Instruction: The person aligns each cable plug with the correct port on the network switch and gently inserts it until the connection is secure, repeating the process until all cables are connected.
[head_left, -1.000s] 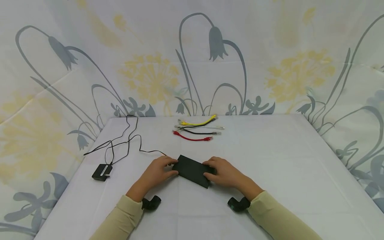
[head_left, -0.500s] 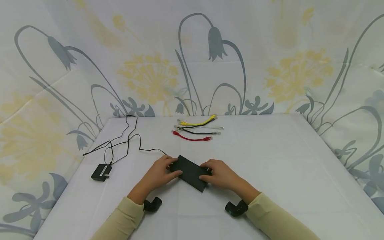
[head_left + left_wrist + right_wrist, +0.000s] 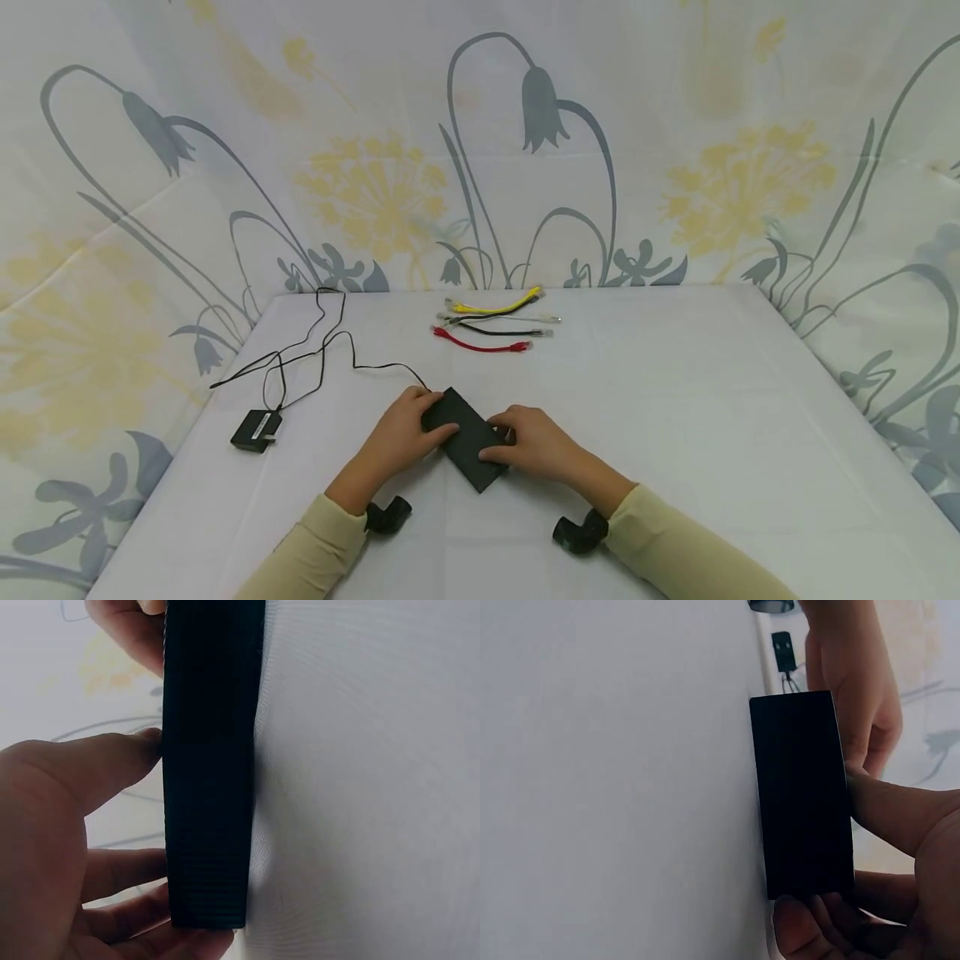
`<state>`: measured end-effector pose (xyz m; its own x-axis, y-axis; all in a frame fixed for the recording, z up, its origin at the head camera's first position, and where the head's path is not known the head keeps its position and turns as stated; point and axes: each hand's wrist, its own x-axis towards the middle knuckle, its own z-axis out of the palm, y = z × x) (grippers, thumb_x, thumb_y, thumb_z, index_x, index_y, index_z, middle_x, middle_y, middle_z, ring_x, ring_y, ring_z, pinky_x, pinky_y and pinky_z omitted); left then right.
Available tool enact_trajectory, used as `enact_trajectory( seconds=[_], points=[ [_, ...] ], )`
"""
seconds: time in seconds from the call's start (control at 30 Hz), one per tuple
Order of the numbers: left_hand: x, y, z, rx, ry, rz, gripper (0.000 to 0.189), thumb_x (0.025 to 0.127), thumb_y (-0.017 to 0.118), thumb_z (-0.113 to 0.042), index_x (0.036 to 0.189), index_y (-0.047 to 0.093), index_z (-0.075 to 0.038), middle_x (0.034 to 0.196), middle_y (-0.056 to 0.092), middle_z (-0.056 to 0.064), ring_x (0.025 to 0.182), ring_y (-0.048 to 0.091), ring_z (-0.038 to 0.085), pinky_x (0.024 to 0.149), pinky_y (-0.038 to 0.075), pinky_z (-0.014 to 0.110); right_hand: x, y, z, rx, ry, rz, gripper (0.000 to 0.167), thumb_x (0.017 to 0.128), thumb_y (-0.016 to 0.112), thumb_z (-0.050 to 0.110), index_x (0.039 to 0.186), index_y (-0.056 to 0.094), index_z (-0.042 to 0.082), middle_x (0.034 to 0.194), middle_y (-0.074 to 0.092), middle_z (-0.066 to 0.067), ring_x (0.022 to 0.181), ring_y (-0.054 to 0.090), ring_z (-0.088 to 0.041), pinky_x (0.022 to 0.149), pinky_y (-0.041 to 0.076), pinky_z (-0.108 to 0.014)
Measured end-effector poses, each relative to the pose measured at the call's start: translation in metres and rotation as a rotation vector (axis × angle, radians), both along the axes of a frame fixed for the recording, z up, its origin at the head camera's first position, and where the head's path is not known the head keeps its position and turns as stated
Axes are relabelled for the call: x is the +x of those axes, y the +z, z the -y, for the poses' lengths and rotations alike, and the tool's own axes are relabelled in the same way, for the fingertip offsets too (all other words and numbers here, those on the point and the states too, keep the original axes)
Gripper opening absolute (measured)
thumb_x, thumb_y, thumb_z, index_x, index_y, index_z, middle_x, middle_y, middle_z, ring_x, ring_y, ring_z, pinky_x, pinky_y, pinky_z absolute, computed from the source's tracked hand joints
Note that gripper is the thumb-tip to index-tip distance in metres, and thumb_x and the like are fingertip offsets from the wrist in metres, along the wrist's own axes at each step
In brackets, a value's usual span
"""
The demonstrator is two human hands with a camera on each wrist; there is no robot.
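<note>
A flat black rectangular electronic box [image 3: 467, 437] lies on the white table, set at a slant with its right end nearer the person. Its side shows fine ribs in the left wrist view. The left hand [image 3: 401, 429] grips the box's far left end, thumb on top and fingers round the edge. At the other end the right hand [image 3: 536, 446] holds it, thumb on top and fingertips at its end face [image 3: 802, 799]. A thin black cord [image 3: 382, 365] runs to the box's far left side, where the left hand hides the join.
The cord leads back in loose loops to a black power adapter [image 3: 256, 430] on the left. Toward the table's back lie short network cables: a red one [image 3: 480, 346], a yellow one [image 3: 495, 305], and several black and grey ones. A flowered curtain [image 3: 645, 167] hangs behind.
Both hands have turned the black box clockwise as seen from above. Its right end and the right hand came nearer the person and leftward; the cord near the box shifted a little.
</note>
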<state>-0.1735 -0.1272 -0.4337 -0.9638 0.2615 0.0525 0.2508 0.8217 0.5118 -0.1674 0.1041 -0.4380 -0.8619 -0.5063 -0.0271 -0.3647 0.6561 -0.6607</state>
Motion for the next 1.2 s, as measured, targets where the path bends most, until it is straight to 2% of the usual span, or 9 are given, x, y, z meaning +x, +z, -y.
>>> enact_trajectory(
  seconds=[0.13, 0.23, 0.4, 0.6, 0.67, 0.8, 0.9, 1.07, 1.2],
  points=[
    [0.001, 0.000, 0.000, -0.043, -0.008, -0.012, 0.065, 0.087, 0.069, -0.044, 0.135, 0.055, -0.002, 0.129, 0.054, 0.015, 0.116, 0.056, 0.027, 0.098, 0.047, 0.043, 0.000, -0.001, 0.008, -0.017, 0.000, 0.022, 0.047, 0.086, 0.072, 0.038, 0.121, 0.067, 0.006, 0.095, 0.065, 0.001, 0.077, 0.056, -0.007, 0.065, 0.048, -0.024],
    [0.003, 0.000, -0.001, -0.091, -0.020, 0.005, 0.074, 0.087, 0.068, -0.049, 0.140, 0.049, -0.001, 0.137, 0.049, 0.016, 0.122, 0.052, 0.028, 0.101, 0.046, 0.044, 0.000, -0.002, 0.013, -0.041, 0.005, 0.027, 0.043, 0.088, 0.071, 0.034, 0.119, 0.068, 0.005, 0.091, 0.065, 0.001, 0.073, 0.057, -0.007, 0.063, 0.048, -0.024],
    [0.010, 0.005, -0.004, -0.172, -0.087, 0.036, 0.088, 0.088, 0.064, -0.052, 0.147, 0.035, 0.006, 0.150, 0.035, 0.023, 0.139, 0.037, 0.035, 0.108, 0.039, 0.047, -0.001, -0.001, 0.019, -0.058, -0.001, 0.028, 0.037, 0.091, 0.067, 0.028, 0.116, 0.069, 0.001, 0.086, 0.066, 0.002, 0.068, 0.057, -0.006, 0.064, 0.048, -0.025],
    [0.016, 0.011, -0.005, -0.228, -0.155, 0.057, 0.093, 0.087, 0.063, -0.055, 0.147, 0.031, 0.008, 0.156, 0.025, 0.026, 0.147, 0.021, 0.041, 0.116, 0.028, 0.050, -0.002, 0.000, 0.025, -0.090, -0.029, 0.102, 0.034, 0.091, 0.068, 0.027, 0.114, 0.069, 0.002, 0.082, 0.069, 0.002, 0.051, 0.059, -0.008, 0.058, 0.049, -0.025],
    [0.018, 0.012, -0.005, -0.245, -0.179, 0.082, 0.100, 0.084, 0.063, -0.061, 0.149, 0.029, 0.007, 0.158, 0.021, 0.026, 0.148, 0.016, 0.042, 0.117, 0.025, 0.050, -0.003, -0.001, 0.027, -0.097, -0.041, 0.105, 0.032, 0.090, 0.068, 0.027, 0.111, 0.070, 0.003, 0.081, 0.070, 0.002, 0.052, 0.060, -0.006, 0.058, 0.049, -0.025],
    [0.021, 0.013, -0.006, -0.241, -0.200, 0.107, 0.118, 0.073, 0.068, -0.071, 0.150, 0.024, 0.007, 0.159, 0.016, 0.026, 0.148, 0.012, 0.043, 0.118, 0.020, 0.052, -0.006, -0.003, 0.033, -0.107, -0.062, 0.101, 0.026, 0.088, 0.070, 0.028, 0.103, 0.073, 0.007, 0.082, 0.072, 0.003, 0.060, 0.061, -0.003, 0.061, 0.049, -0.024],
    [0.021, 0.014, -0.007, -0.247, -0.191, 0.114, 0.126, 0.067, 0.073, -0.072, 0.151, 0.022, 0.006, 0.160, 0.014, 0.026, 0.149, 0.011, 0.043, 0.118, 0.020, 0.053, -0.008, -0.005, 0.038, -0.131, -0.076, 0.125, 0.023, 0.087, 0.071, 0.028, 0.098, 0.073, 0.008, 0.084, 0.073, 0.001, 0.060, 0.063, -0.005, 0.060, 0.051, -0.025],
    [0.017, 0.012, -0.002, -0.259, -0.198, 0.131, 0.123, 0.066, 0.078, -0.065, 0.152, 0.022, 0.005, 0.161, 0.012, 0.023, 0.149, 0.009, 0.041, 0.118, 0.022, 0.053, -0.012, -0.008, 0.045, -0.202, -0.112, 0.200, 0.022, 0.087, 0.072, 0.028, 0.097, 0.073, 0.008, 0.083, 0.073, 0.000, 0.056, 0.066, -0.009, 0.059, 0.052, -0.027],
    [0.010, 0.010, 0.008, -0.217, -0.215, 0.142, 0.120, 0.067, 0.081, -0.057, 0.152, 0.021, 0.004, 0.162, 0.011, 0.020, 0.150, 0.008, 0.039, 0.117, 0.026, 0.051, -0.015, -0.010, 0.053, -0.286, -0.145, 0.277, 0.021, 0.086, 0.073, 0.027, 0.095, 0.072, 0.007, 0.078, 0.072, -0.001, 0.055, 0.068, -0.013, 0.058, 0.053, -0.027]
  ],
)
